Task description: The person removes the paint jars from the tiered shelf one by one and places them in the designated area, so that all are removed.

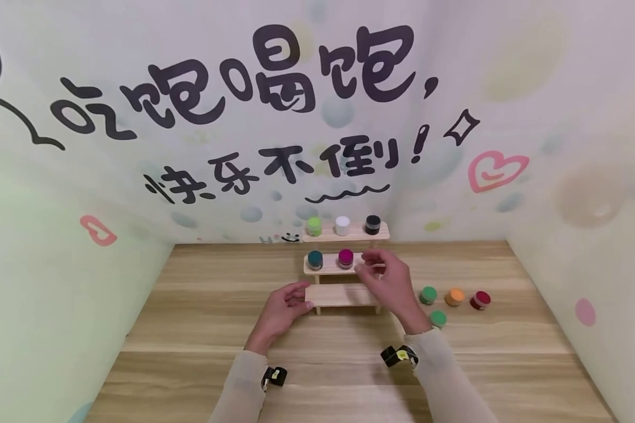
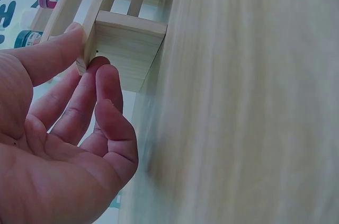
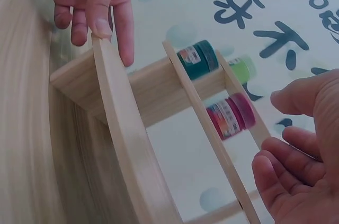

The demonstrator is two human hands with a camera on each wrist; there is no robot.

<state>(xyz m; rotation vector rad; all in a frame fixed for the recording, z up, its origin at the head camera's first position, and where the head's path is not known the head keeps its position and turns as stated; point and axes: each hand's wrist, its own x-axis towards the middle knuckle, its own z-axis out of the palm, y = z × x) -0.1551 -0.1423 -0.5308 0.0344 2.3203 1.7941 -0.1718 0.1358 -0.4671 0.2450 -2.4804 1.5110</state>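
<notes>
Pale wooden three-step rack (image 1: 338,296) stands between the hands: the left hand (image 1: 279,311) pinches its lowest step's end; the right hand (image 1: 390,283), thumb and fingers apart with nothing between them, is beside a magenta round-lidded jar (image 1: 346,259). Right of that hand, on the wood-grain bench (image 1: 190,335), sit two round green jars (image 1: 428,295), an orange round jar (image 1: 455,297) and a dark red round jar (image 1: 480,300). The right hand hides the middle step's end; jar labels are unreadable. Black wall lettering (image 1: 280,67) beyond reads "吃饱喝饱,快乐不倒!"
</notes>
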